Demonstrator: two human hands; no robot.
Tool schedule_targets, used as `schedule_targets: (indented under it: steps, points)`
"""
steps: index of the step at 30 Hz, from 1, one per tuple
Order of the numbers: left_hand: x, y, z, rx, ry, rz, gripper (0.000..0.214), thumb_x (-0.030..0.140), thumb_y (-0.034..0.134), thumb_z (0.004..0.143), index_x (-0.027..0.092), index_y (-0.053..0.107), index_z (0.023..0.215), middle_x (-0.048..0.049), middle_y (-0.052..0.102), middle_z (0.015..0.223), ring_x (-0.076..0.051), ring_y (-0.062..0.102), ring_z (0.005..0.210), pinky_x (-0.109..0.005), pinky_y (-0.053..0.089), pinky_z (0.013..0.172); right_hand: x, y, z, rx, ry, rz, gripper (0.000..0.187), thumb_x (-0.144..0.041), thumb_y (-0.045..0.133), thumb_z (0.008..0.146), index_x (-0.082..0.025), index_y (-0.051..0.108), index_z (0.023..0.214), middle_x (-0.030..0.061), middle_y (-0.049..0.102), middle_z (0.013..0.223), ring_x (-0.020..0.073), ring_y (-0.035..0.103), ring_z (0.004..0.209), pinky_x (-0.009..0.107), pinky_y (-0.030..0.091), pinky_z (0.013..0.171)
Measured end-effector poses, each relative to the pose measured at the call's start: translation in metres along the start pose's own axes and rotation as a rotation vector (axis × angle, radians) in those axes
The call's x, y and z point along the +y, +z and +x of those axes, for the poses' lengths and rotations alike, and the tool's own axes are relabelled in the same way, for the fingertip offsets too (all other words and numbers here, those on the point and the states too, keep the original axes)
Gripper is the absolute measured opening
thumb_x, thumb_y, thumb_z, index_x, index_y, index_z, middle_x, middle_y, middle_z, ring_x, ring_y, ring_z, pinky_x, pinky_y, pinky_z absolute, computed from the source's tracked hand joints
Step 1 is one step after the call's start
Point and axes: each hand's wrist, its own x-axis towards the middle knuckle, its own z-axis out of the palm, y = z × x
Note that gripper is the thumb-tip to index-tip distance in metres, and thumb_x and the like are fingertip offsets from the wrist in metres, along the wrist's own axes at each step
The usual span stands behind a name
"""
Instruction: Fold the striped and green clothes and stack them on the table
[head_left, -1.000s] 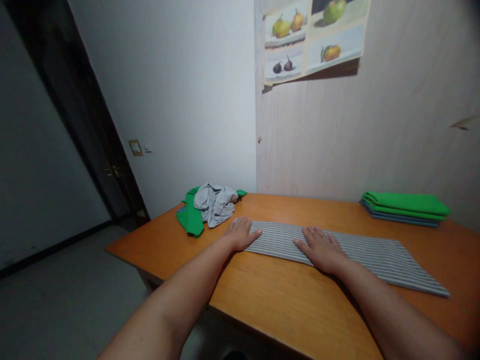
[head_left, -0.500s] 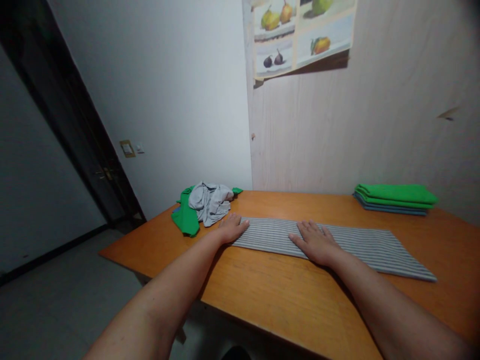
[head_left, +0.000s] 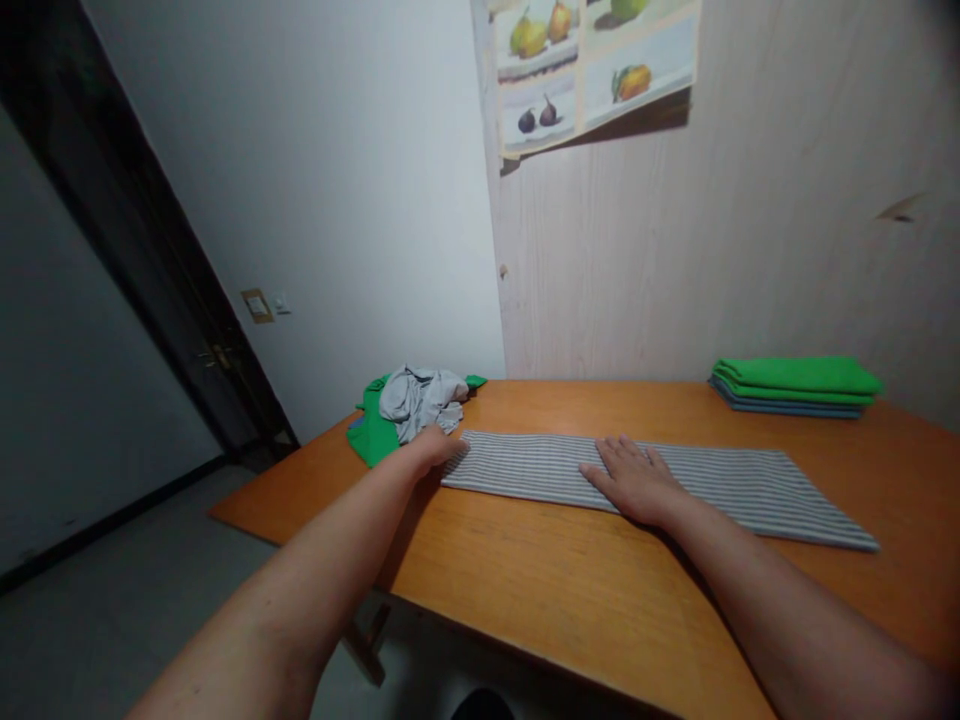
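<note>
The striped cloth (head_left: 739, 487) lies folded in a long strip across mid-frame on the surface (head_left: 570, 595). Right hand (head_left: 634, 477) rests flat, fingers spread, on its middle. Left hand (head_left: 433, 448) meets its left end — fingers hidden, grip impossible to tell.

Orange wooden table (head_left: 570, 600) — striped cloth (head_left: 735, 485), crumpled heap (head_left: 412, 405), folded stack (head_left: 795, 385) on it.

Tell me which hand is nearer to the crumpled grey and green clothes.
Left. The left hand sits at the striped cloth's left end, just beside the crumpled clothes; the right hand lies flat on the middle of that cloth, farther off.
</note>
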Motion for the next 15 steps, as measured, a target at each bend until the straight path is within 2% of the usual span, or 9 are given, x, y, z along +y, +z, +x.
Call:
schedule_targets:
  steps: [6, 11, 15]
  points:
    - [0.009, 0.009, -0.003, -0.025, -0.048, 0.069, 0.033, 0.036, 0.083, 0.065, 0.014, 0.065, 0.083, -0.0139, 0.075, 0.095, -0.025, 0.069, 0.084, -0.026, 0.042, 0.058, -0.002, -0.002, -0.001, -0.012, 0.006, 0.001, 0.084, -0.067, 0.020, 0.096, -0.012, 0.026, 0.159, 0.0118, 0.021, 0.166, 0.0285, 0.012, 0.154, 0.053, 0.007, 0.123]
    - [0.015, 0.008, -0.002, -0.031, -0.056, 0.080, 0.022, 0.022, 0.081, 0.064, 0.013, 0.066, 0.078, -0.0136, 0.076, 0.094, -0.025, 0.070, 0.085, -0.025, 0.044, 0.060, -0.003, -0.005, -0.002, -0.014, 0.008, 0.010, 0.084, -0.067, 0.019, 0.096, -0.013, 0.026, 0.159, 0.0124, 0.020, 0.167, 0.0291, 0.012, 0.154, 0.053, 0.007, 0.123]
    - [0.019, 0.006, 0.000, -0.033, -0.047, 0.024, 0.016, 0.019, 0.077, 0.066, 0.012, 0.066, 0.076, -0.0119, 0.075, 0.086, -0.024, 0.070, 0.080, -0.025, 0.044, 0.057, -0.004, -0.006, -0.003, -0.015, 0.007, 0.009, 0.084, -0.067, 0.019, 0.096, -0.013, 0.028, 0.159, 0.0124, 0.022, 0.166, 0.0289, 0.013, 0.154, 0.052, 0.007, 0.123]
